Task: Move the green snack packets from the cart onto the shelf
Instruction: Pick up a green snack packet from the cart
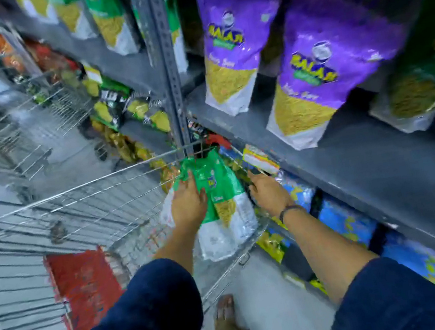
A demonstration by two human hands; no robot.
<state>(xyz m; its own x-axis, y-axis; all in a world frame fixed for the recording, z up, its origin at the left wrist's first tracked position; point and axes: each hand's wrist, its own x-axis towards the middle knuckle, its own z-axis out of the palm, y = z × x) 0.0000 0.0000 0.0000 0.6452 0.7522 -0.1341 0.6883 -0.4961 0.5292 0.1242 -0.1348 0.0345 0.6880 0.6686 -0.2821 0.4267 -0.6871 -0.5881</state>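
Pickup step, at the cart (pixel 78 206). Left hand (pixel 188 202) lies flat on the green snack packet (pixel 222 190), fingers spread over its green top; packet sits in the cart's near corner. Right hand (pixel 269 192) is just right of the packet, fingers curled downward behind its edge; grip uncertain, motion blur. Next, likely: clamp both sides, lift clear of the wire rim, carry up-right to the shelf (pixel 351 141) beside the purple packets (pixel 321 70).
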